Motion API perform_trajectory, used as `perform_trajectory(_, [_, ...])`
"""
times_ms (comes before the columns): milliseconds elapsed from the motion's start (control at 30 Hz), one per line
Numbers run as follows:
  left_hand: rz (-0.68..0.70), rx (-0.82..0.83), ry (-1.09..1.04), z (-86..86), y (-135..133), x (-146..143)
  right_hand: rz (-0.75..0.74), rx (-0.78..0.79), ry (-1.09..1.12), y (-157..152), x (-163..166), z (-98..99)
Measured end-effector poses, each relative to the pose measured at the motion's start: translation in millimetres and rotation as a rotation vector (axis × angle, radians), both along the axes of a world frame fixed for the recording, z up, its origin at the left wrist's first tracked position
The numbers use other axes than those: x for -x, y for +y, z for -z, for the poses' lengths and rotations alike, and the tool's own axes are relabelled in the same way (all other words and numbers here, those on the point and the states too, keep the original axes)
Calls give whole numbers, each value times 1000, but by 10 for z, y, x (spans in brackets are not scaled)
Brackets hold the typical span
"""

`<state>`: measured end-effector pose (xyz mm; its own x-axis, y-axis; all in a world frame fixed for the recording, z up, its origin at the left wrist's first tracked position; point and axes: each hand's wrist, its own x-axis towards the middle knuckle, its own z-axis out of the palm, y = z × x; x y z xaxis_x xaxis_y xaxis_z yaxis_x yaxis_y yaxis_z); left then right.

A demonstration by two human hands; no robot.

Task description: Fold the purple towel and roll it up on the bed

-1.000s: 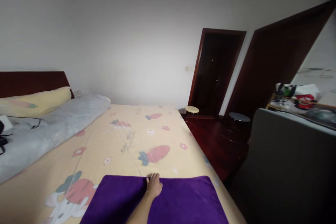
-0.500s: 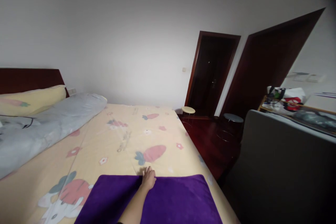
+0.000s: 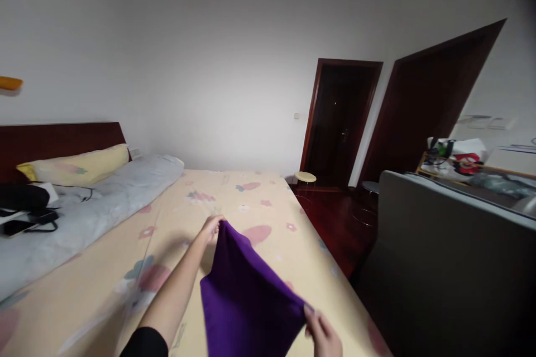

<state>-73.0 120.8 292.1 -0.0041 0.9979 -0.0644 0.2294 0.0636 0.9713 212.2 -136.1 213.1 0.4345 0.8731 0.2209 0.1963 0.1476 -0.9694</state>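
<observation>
A purple towel [image 3: 243, 295] hangs lifted above the bed [image 3: 268, 217], stretched between both my hands. My left hand [image 3: 210, 228] is stretched forward and pinches the towel's far top corner. At the lower right of the view, my right hand [image 3: 323, 332] grips the near corner. The cloth sags between the two hands and its lower part runs out of view at the bottom edge.
The bed has a pale yellow sheet with cartoon prints, a grey quilt [image 3: 92, 206], a yellow pillow [image 3: 75, 166] and dark gear [image 3: 25, 206] at the left. A grey padded furniture back [image 3: 452, 256] stands at the right. Two round stools [image 3: 305, 177] sit by dark doors [image 3: 343, 122].
The towel lay flat on the bed with one hand resting on its far edge. Now both hands hold it by its corners, lifted off the sheet, and my view has shifted.
</observation>
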Motion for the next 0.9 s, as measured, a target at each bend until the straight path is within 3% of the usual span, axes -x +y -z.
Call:
perform_trajectory(67, [-14,-37,-86,-318,-137,335,87,-34,122,170,-92,-376])
perform_trajectory(200, [-7,-119,-215,-819,-544,826,25,-146,199,603,-255,-1092])
perform_trajectory(333, [-2,-190,-272,-1134,-956,1035,-25,-219,224,979,-367,-1498])
perform_trajectory(567, [-40,-232,-234,-1388,-1370,1178,-226,-170,137,1191,-491,-1800])
perform_trajectory(733, [-46,-265,-228,-1432,-1470,1254,-313,-138,106,1101,-504,-1828])
perform_trajectory(900, [19,-311,-213,-1424,-1505,1253,-298,-129,70,961,-491,-1880])
